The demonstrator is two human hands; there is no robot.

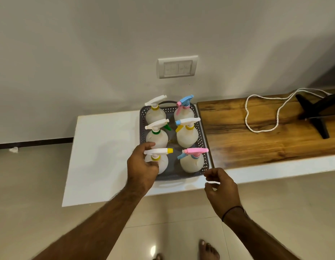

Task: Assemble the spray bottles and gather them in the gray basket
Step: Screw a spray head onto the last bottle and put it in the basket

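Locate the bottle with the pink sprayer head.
The pink-headed bottle stands in the gray basket's near right corner, beside the bottle held by the left hand.

Gray perforated basket (204, 139) holds cream-white bottles (187, 136) with white, yellow, green, pink and blue sprayer parts.

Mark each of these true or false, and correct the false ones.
1. Six spray bottles stand in the gray basket. True.
2. The left hand is on the near-left bottle. True.
3. The right hand grips the pink-topped bottle. False: it hovers in front of the basket, touching no bottle, fingers loosely curled.
4. The basket sits on the wooden board. False: it sits on the white counter, beside the board.
5. A white cord lies on the wooden board. True.
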